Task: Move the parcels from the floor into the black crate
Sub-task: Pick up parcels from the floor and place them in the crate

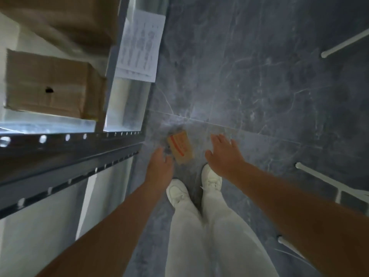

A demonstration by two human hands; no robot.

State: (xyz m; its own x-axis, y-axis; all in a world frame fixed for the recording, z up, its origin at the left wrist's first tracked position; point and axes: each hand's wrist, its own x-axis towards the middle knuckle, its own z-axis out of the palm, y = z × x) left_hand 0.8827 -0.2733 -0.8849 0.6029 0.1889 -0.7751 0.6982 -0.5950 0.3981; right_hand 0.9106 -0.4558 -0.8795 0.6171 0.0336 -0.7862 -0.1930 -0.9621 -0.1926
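- Brown paper wraps the small parcel (pixel 180 149), which has a red stripe along one side. It lies flat on the grey marbled floor (pixel 259 86), between your two hands and just ahead of your white shoes (pixel 211 177).
- Your left hand (pixel 159 163) reaches down with its fingertips at the parcel's near left edge. Blur hides whether they touch it, but the fingers look loose and clamp on nothing.
- Your right hand (pixel 223 151) hovers to the parcel's right, apart from it, with fingers straight and spread, and it holds nothing. I judge it is placed to close in from the other side, so both hands can lift together.
- Left of your left hand stands a metal shelf rack (pixel 69 156) carrying cardboard boxes (pixel 50 88), with a printed sheet (pixel 139 48) on its end panel.
- Right of your right hand, white furniture legs (pixel 343 45) meet the floor.
- No black crate shows, so you will need to find it once the parcel is up.
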